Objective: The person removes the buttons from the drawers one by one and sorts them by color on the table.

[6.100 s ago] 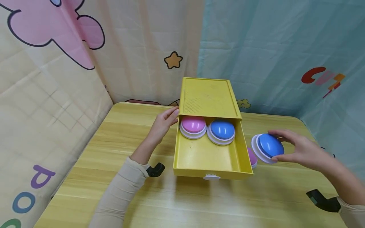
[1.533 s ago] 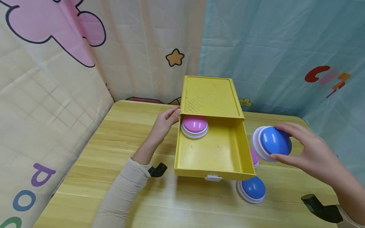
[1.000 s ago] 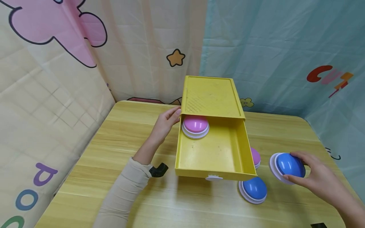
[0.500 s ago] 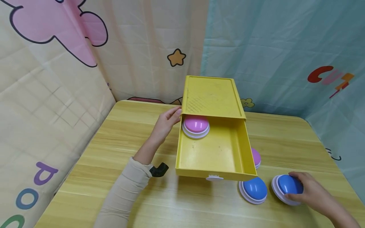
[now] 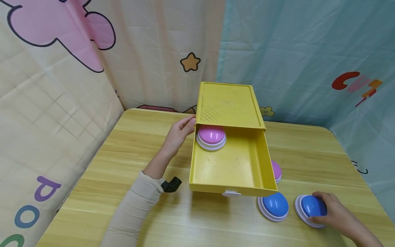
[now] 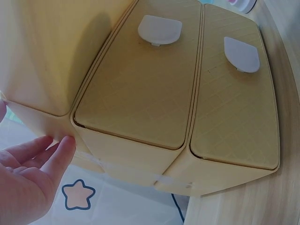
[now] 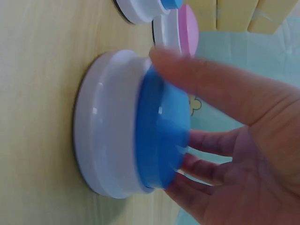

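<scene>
A yellow drawer cabinet (image 5: 229,104) stands on the table, its top drawer (image 5: 228,168) pulled out. Inside, at the back left, sits a pink push button (image 5: 211,134) with a white base. My left hand (image 5: 177,135) touches the cabinet's left side with its fingertips, also plain in the left wrist view. On the table at right, my right hand (image 5: 334,212) holds a blue push button (image 5: 313,206) between thumb and fingers, its base down on the wood. Another blue push button (image 5: 275,204) lies just left of it, and a pink one (image 5: 276,170) is partly hidden behind the drawer.
Two shut drawers with white handles (image 6: 159,30) show under the open one in the left wrist view. Printed curtains (image 5: 148,58) hang behind and left of the wooden table (image 5: 148,130). A black wrist mount (image 5: 171,184) sits at the left sleeve.
Since the oldest frame, one blue button was set on the table and the other taken from the drawer. Over the last second my right hand lowered that one onto the table; the left stayed put.
</scene>
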The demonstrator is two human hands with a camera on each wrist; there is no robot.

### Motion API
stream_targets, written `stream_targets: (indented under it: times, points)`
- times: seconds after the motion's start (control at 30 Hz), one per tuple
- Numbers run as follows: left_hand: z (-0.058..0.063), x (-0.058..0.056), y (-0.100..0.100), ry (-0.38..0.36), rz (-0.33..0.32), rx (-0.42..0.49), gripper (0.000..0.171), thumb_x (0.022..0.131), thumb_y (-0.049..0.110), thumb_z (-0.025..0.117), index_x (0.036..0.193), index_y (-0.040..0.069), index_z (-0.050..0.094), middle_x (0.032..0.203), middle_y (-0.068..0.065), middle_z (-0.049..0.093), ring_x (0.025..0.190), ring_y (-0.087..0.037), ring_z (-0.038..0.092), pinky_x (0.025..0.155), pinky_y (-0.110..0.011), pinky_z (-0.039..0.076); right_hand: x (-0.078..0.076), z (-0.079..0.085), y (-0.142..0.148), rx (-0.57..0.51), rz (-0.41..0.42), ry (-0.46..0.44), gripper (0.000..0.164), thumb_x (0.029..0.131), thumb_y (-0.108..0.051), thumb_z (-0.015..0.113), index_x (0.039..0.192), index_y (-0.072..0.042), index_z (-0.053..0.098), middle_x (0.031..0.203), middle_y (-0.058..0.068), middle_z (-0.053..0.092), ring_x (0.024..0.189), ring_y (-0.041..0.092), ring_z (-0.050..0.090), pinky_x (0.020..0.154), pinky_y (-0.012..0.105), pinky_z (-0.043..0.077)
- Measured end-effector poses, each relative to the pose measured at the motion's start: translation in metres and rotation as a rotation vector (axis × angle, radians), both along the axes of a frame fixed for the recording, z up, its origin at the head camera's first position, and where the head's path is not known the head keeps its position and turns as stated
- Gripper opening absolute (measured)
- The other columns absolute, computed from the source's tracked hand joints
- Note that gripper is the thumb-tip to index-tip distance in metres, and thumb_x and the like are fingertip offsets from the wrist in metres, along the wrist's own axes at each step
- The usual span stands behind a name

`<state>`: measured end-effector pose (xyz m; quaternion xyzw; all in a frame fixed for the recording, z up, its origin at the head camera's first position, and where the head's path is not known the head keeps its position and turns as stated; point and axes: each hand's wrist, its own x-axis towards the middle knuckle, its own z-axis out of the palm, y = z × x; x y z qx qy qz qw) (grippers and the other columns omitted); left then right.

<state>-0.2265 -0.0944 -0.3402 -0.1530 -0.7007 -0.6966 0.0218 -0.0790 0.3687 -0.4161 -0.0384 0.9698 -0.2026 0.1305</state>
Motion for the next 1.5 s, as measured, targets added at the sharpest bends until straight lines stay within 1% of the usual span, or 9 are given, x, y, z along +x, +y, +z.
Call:
stream_targets:
  times: [0.17,0.33,0.43,0.57,0.9,1.0,1.17,1.33,1.5]
  points:
    - [0.004,0.003,0.0,-0.002,-0.003,-0.007,0.045,0.094,0.027,0.049,0.128,-0.002,0.047,0.129,-0.012,0.047,0.115,-0.018,0.047,0.09,-0.027,0.044,-0.003,0.007,0.003,-0.036,0.043,0.019,0.085,0.068,-0.027,0.078,0.12,0.021,0.031,0.111,0.038,0.038,0.094,0.052,0.043,0.071,0.058,0.045]
    - [0.001,0.0,0.0,0.004,0.002,0.001,0.046,0.093,0.028,0.05,0.128,-0.002,0.047,0.129,-0.012,0.048,0.114,-0.017,0.048,0.09,-0.027,0.044,-0.016,0.042,-0.011,-0.146,0.033,0.099,0.087,0.078,-0.027,0.071,0.133,0.015,0.018,0.125,0.039,0.029,0.105,0.058,0.034,0.078,0.062,0.036]
    - [0.001,0.0,0.001,0.008,0.001,0.01,0.046,0.093,0.028,0.05,0.128,-0.002,0.047,0.129,-0.013,0.047,0.114,-0.018,0.048,0.091,-0.028,0.044,-0.025,0.071,-0.03,-0.246,0.075,0.219,0.083,0.081,-0.021,0.068,0.14,0.005,0.015,0.132,0.033,0.029,0.117,0.044,0.034,0.097,0.033,0.036]
    - [0.002,0.0,0.001,0.004,0.004,0.009,0.046,0.093,0.029,0.05,0.128,-0.002,0.047,0.129,-0.012,0.048,0.114,-0.017,0.048,0.092,-0.03,0.043,-0.037,0.108,-0.059,-0.297,0.139,0.347,0.074,0.08,-0.013,0.07,0.139,-0.003,0.026,0.131,0.021,0.038,0.114,0.002,0.038,0.079,-0.004,0.028]
    - [0.004,0.001,0.001,-0.007,0.011,0.004,0.046,0.093,0.027,0.05,0.128,-0.003,0.046,0.13,-0.013,0.046,0.115,-0.019,0.047,0.091,-0.029,0.044,-0.051,0.184,-0.136,-0.335,0.316,0.397,0.068,0.075,-0.009,0.073,0.133,-0.008,0.039,0.13,0.011,0.043,0.115,0.014,0.044,0.084,0.001,0.032]
    - [0.004,0.0,0.0,-0.008,0.007,0.003,0.046,0.094,0.027,0.049,0.128,-0.003,0.046,0.13,-0.014,0.046,0.115,-0.02,0.047,0.09,-0.027,0.044,-0.057,0.202,-0.166,-0.32,0.353,0.363,0.063,0.076,-0.018,0.073,0.13,-0.006,0.043,0.127,0.009,0.047,0.113,0.024,0.047,0.09,0.013,0.039]
    - [0.002,0.0,0.0,-0.01,0.009,0.009,0.047,0.094,0.027,0.049,0.128,-0.003,0.046,0.13,-0.014,0.046,0.115,-0.019,0.047,0.09,-0.027,0.044,-0.077,0.206,-0.209,-0.3,0.428,0.259,0.061,0.077,-0.03,0.071,0.125,0.001,0.048,0.121,0.014,0.053,0.11,0.027,0.051,0.091,0.041,0.042]
    - [0.002,0.001,0.001,-0.018,0.011,0.009,0.046,0.093,0.027,0.05,0.128,-0.003,0.046,0.129,-0.013,0.047,0.114,-0.019,0.048,0.09,-0.028,0.044,-0.092,0.19,-0.242,-0.278,0.462,0.135,0.058,0.076,-0.025,0.074,0.12,0.005,0.052,0.118,0.017,0.056,0.108,0.028,0.053,0.091,0.04,0.044]
    - [0.001,0.002,0.001,-0.024,0.008,0.005,0.047,0.093,0.028,0.05,0.129,-0.002,0.046,0.129,-0.014,0.047,0.114,-0.02,0.048,0.091,-0.03,0.044,-0.097,0.179,-0.261,-0.147,0.457,0.111,0.056,0.074,-0.027,0.075,0.116,0.003,0.055,0.103,0.012,0.062,0.093,0.024,0.057,0.083,0.036,0.048]
